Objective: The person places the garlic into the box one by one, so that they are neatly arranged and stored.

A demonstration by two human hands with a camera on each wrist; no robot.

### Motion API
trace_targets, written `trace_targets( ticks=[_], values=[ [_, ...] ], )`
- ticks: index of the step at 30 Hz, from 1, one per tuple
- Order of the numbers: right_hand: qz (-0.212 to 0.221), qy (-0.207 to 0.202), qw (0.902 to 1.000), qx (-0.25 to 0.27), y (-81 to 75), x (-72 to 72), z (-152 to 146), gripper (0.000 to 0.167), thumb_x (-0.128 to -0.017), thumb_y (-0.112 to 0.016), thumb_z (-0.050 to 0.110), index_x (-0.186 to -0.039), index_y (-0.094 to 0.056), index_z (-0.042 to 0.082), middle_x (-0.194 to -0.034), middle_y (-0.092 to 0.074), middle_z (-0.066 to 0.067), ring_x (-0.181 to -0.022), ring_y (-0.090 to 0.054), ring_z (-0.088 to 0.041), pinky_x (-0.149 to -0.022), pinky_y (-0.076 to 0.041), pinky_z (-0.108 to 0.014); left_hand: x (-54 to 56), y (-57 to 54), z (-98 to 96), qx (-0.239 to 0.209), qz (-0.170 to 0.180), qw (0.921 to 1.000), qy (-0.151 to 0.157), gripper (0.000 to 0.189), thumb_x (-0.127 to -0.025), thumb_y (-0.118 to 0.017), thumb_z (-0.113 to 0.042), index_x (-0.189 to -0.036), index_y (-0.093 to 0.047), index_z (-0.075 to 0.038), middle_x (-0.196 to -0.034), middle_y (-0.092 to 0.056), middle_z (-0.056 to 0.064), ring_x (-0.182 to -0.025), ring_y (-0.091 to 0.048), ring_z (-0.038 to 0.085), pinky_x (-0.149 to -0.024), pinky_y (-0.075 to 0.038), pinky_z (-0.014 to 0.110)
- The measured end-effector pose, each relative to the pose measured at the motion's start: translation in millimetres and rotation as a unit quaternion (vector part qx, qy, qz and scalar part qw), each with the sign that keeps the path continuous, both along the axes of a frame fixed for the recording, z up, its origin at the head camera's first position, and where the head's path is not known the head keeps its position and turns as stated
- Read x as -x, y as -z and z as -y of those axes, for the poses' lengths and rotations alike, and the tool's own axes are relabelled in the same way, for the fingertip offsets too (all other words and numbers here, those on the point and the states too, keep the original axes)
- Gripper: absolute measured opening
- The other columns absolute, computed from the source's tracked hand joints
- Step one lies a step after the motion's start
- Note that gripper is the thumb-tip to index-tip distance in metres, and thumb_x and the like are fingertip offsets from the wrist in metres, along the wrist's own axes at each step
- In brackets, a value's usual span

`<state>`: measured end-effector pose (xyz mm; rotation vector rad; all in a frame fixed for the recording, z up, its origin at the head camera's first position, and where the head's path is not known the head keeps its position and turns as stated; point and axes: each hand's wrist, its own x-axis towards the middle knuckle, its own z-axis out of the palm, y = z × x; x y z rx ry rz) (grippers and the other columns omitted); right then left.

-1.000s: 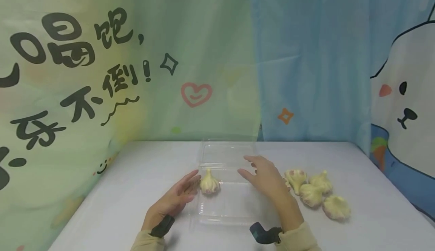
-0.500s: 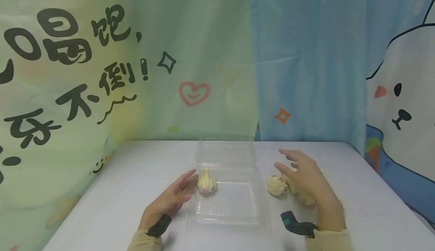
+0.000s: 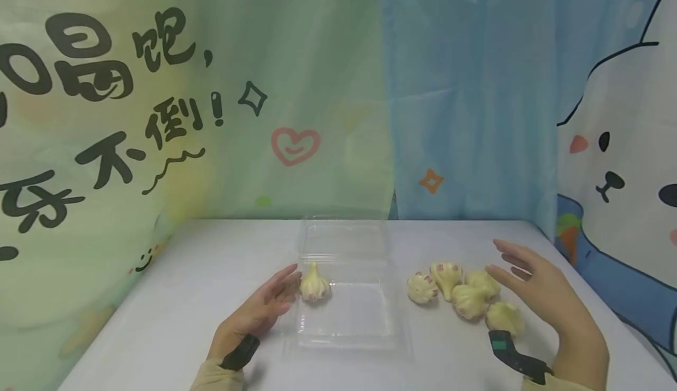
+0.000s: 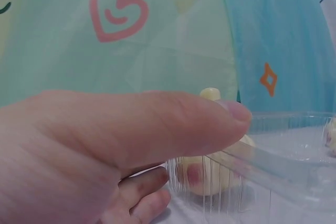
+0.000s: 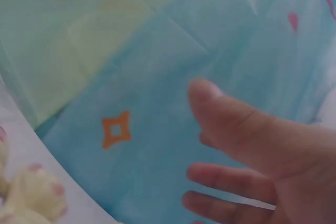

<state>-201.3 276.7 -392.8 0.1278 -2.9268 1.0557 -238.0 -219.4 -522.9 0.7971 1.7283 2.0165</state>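
Observation:
A clear plastic clamshell box (image 3: 346, 341) lies with its lid raised back in the middle of the table. One garlic bulb (image 3: 315, 285) stands upright inside it, at the left wall. My left hand (image 3: 259, 311) is at the box's left side, fingers relaxed; in the left wrist view its thumb (image 4: 173, 124) overlaps the box rim in front of the bulb. To the right of the box lies a group of several garlic bulbs (image 3: 469, 301). My right hand (image 3: 545, 288) hovers just right of that group, fingers loosely extended and holding nothing.
The white table (image 3: 201, 273) reaches back to a printed curtain (image 3: 338, 85) of green and blue. Each wrist wears a black camera mount, such as the right one (image 3: 515, 358).
My right hand has moved right, from above the box, across the loose garlic bulbs to their far side. The left hand has stayed beside the box. The head view has turned slightly right.

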Motion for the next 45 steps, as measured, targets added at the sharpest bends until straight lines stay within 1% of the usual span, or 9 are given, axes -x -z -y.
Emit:
trace_targets(
  ticks=[3, 8, 10, 16, 24, 33, 38, 42, 45],
  values=[
    [0.034, -0.001, 0.9994, -0.004, 8.0, -2.5, -19, 0.084, -0.091, -0.052, 0.054, -0.151, -0.019, 0.005, -0.148, -0.027, -0.033, -0.128, -0.032, -0.056, -0.097, -0.037, -0.066, 0.0, 2.2, 0.4, -0.002, 0.007, 1.0000, 0.002, 0.082, -0.091, -0.056, -0.002, -0.152, -0.001, -0.004, -0.156, 0.007, 0.029, -0.144, 0.008, 0.041, -0.111, -0.028, 0.016],
    [0.081, -0.026, 0.9964, 0.005, 23.8, -3.8, -40, 0.084, -0.092, -0.055, 0.049, -0.152, -0.015, 0.005, -0.150, -0.021, -0.033, -0.128, -0.029, -0.059, -0.091, -0.038, -0.069, -1.3, 5.0, 4.3, -0.007, 0.012, 0.9999, -0.001, 0.081, -0.092, -0.054, 0.002, -0.152, 0.000, -0.005, -0.156, 0.008, 0.029, -0.143, 0.008, 0.044, -0.109, -0.030, 0.014],
    [0.097, -0.037, 0.9946, 0.010, 30.7, -4.6, -44, 0.083, -0.092, -0.056, 0.046, -0.152, -0.015, 0.005, -0.151, -0.020, -0.033, -0.129, -0.029, -0.059, -0.089, -0.040, -0.069, -2.4, 5.6, 6.3, -0.009, 0.012, 0.9999, -0.003, 0.082, -0.091, -0.054, 0.001, -0.152, 0.000, -0.004, -0.155, 0.009, 0.030, -0.142, 0.008, 0.045, -0.108, -0.030, 0.013],
    [0.144, -0.040, 0.9885, 0.023, 46.8, -2.1, -55, 0.085, -0.091, -0.058, 0.045, -0.151, -0.015, 0.004, -0.151, -0.016, -0.035, -0.131, -0.028, -0.058, -0.090, -0.045, -0.063, -4.2, 6.0, 8.3, -0.016, 0.011, 0.9998, -0.007, 0.082, -0.091, -0.056, 0.000, -0.152, -0.001, -0.005, -0.155, 0.007, 0.031, -0.142, 0.007, 0.045, -0.109, -0.030, 0.015],
    [0.148, -0.075, 0.9823, 0.087, 70.0, -2.6, -65, 0.079, -0.090, -0.064, 0.032, -0.148, -0.022, 0.000, -0.150, -0.014, -0.037, -0.130, -0.030, -0.058, -0.090, -0.051, -0.053, -3.9, 5.9, 7.6, -0.014, 0.016, 0.9998, -0.005, 0.080, -0.092, -0.052, 0.004, -0.153, -0.002, -0.007, -0.155, 0.007, 0.030, -0.143, 0.007, 0.044, -0.109, -0.030, 0.014],
    [0.165, -0.083, 0.9767, 0.109, 85.7, -0.7, -67, 0.084, -0.085, -0.069, 0.031, -0.148, -0.023, -0.001, -0.151, -0.016, -0.034, -0.132, -0.028, -0.057, -0.092, -0.051, -0.050, -4.7, 2.3, 5.7, -0.021, 0.009, 0.9997, 0.011, 0.080, -0.092, -0.050, 0.005, -0.152, 0.001, -0.005, -0.154, 0.011, 0.032, -0.141, 0.011, 0.044, -0.110, -0.029, 0.015],
    [0.166, -0.082, 0.9759, 0.115, 90.0, -1.7, -72, 0.082, -0.087, -0.067, 0.030, -0.148, -0.022, -0.001, -0.152, -0.017, -0.033, -0.133, -0.023, -0.058, -0.094, -0.047, -0.055, -2.4, 2.3, 3.2, -0.022, 0.004, 0.9996, 0.020, 0.080, -0.092, -0.049, 0.007, -0.152, 0.002, -0.004, -0.154, 0.012, 0.031, -0.141, 0.012, 0.044, -0.110, -0.028, 0.015],
    [0.162, -0.075, 0.9791, 0.098, 94.6, -2.0, -73, 0.084, -0.085, -0.069, 0.033, -0.148, -0.025, 0.000, -0.152, -0.020, -0.032, -0.134, -0.022, -0.057, -0.097, -0.044, -0.056, -2.4, 1.4, 1.4, -0.018, 0.008, 0.9996, 0.019, 0.080, -0.092, -0.051, 0.004, -0.152, 0.001, -0.004, -0.154, 0.012, 0.031, -0.141, 0.012, 0.044, -0.109, -0.029, 0.014],
    [0.174, -0.069, 0.9761, 0.111, 98.2, -0.8, -74, 0.083, -0.086, -0.068, 0.032, -0.149, -0.023, 0.001, -0.153, -0.016, -0.031, -0.135, -0.016, -0.058, -0.100, -0.039, -0.061, -2.6, 0.3, 0.4, -0.021, 0.012, 0.9995, 0.019, 0.081, -0.092, -0.053, 0.002, -0.152, 0.001, -0.005, -0.154, 0.012, 0.030, -0.142, 0.013, 0.043, -0.109, -0.029, 0.014]
  ],
)
